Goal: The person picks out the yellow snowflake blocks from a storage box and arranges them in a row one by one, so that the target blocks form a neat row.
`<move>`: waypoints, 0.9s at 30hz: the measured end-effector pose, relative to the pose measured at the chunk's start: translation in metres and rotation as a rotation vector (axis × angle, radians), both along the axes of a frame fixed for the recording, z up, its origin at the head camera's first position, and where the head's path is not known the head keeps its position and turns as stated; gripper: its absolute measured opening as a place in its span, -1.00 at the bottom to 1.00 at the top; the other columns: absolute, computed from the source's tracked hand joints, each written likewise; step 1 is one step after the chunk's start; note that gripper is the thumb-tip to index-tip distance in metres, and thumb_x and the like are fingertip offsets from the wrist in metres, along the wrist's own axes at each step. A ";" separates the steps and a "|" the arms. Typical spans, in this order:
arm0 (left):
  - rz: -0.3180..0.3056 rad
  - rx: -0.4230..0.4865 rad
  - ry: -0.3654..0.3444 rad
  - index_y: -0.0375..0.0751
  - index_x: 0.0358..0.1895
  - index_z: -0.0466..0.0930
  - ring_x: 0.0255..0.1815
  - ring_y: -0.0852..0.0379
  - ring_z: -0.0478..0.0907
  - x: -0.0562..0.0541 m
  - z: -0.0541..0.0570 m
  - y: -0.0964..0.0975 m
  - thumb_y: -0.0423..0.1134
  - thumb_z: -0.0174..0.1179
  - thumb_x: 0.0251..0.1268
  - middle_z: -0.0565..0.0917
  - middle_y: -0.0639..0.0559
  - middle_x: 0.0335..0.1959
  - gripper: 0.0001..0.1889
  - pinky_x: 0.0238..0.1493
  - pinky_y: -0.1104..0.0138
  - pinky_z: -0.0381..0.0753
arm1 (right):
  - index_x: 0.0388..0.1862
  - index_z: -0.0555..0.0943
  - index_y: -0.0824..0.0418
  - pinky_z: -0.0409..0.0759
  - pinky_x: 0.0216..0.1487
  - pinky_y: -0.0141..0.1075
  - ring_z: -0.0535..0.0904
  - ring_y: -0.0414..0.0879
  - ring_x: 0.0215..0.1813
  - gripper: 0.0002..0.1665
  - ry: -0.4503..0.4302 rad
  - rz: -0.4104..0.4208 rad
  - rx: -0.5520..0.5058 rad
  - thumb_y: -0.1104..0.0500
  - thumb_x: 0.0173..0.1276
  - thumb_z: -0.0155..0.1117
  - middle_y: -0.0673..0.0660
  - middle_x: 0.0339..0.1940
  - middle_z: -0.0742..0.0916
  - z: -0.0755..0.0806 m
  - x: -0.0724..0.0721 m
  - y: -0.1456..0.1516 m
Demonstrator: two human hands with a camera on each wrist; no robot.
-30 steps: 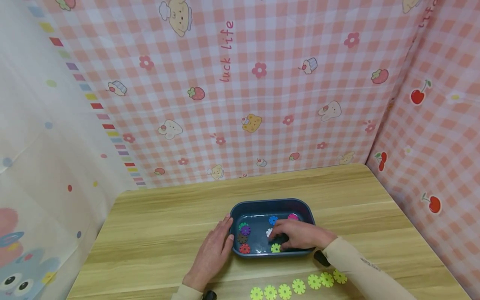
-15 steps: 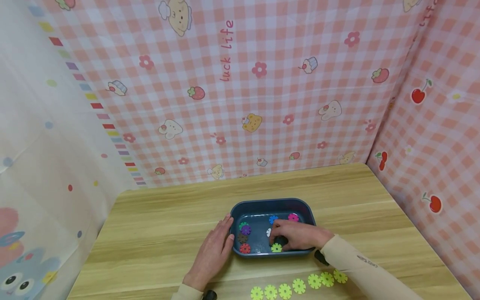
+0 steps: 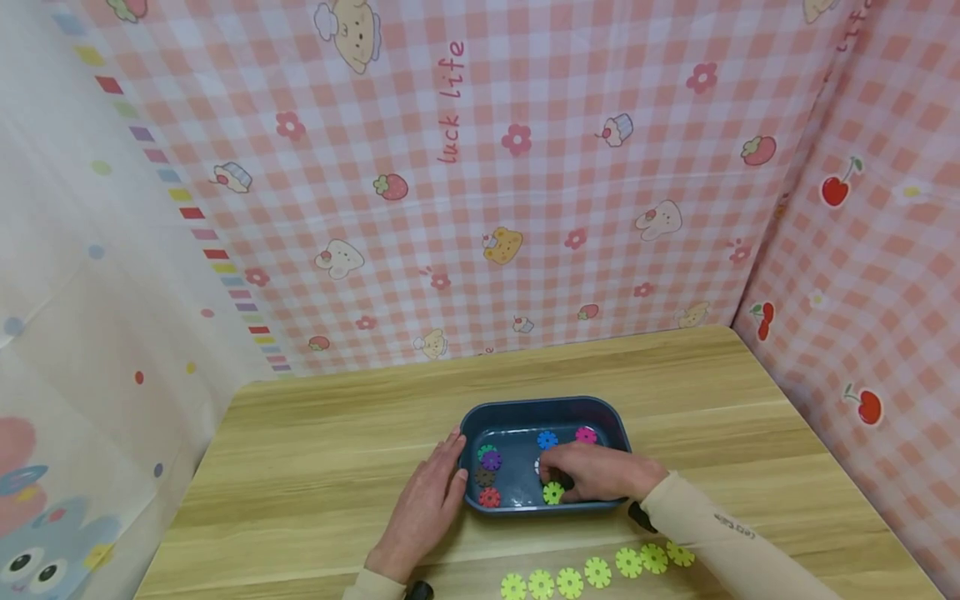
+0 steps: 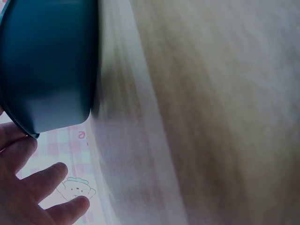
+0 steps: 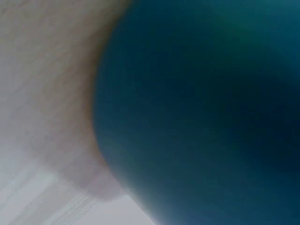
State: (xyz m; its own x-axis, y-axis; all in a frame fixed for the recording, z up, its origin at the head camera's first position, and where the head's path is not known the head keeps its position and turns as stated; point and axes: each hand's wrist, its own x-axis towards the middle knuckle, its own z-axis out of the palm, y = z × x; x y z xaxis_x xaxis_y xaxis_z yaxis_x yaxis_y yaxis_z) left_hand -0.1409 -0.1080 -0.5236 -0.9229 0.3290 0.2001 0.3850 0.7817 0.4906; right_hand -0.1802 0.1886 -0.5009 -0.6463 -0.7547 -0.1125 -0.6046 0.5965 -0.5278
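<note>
A dark blue plastic box [image 3: 546,512] sits on the wooden table. My left hand [image 3: 427,500] rests against its left end, fingers straight along the rim; in the left wrist view these fingers [image 4: 44,180] are spread by the box's corner. My right hand [image 3: 600,471] reaches into the right part, its thumb and curled fingers about a yellow-green snowflake disc [image 3: 553,492]. Partly hidden under those fingers is a white disc [image 3: 537,467]. Blue [image 3: 547,439] and pink discs [image 3: 586,436] lie behind. Along the left side are green [image 3: 486,451], purple [image 3: 491,460], brown [image 3: 484,477] and red discs [image 3: 490,497].
A row of several yellow-green discs [image 3: 569,582] lies on the table [image 3: 315,467] in front of the box, the right end close to my right sleeve [image 3: 720,525]. Patterned cloth [image 3: 525,192] hangs behind and at both sides. The box wall [image 5: 197,117] fills much of the right wrist view.
My right fingers have curled in around the yellow-green disc, which has shifted slightly toward the back of the box. My left hand and the row of discs have stayed in place.
</note>
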 end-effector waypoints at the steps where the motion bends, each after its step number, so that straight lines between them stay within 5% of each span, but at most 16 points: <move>1: 0.000 0.000 0.000 -0.21 0.57 0.32 0.56 -0.19 0.29 0.000 0.000 0.000 -0.13 0.00 0.67 0.29 -0.05 0.61 -0.47 0.45 -0.23 0.32 | -0.15 0.59 0.01 0.56 -0.24 -0.45 0.47 -0.34 -0.29 -0.66 -0.012 -0.008 -0.005 0.26 0.24 0.59 -0.19 -0.31 0.59 0.000 0.000 0.000; 12: 0.008 0.002 0.001 -0.20 0.57 0.33 0.56 -0.18 0.29 0.002 0.000 0.000 -0.12 0.01 0.67 0.29 -0.04 0.61 -0.47 0.45 -0.23 0.32 | 0.04 0.71 0.08 0.60 -0.16 -0.45 0.49 -0.38 -0.20 -0.68 0.025 -0.012 0.042 0.21 0.33 0.53 -0.17 -0.17 0.61 0.002 0.003 0.001; 27: 0.010 0.010 -0.017 -0.16 0.57 0.33 0.58 -0.15 0.26 0.001 0.001 0.001 -0.09 0.01 0.67 0.28 -0.01 0.62 -0.47 0.47 -0.22 0.30 | -0.05 0.72 0.10 0.62 -0.14 -0.44 0.49 -0.36 -0.22 -0.82 -0.002 -0.031 -0.066 0.30 0.43 0.39 -0.15 -0.19 0.63 0.003 0.000 0.003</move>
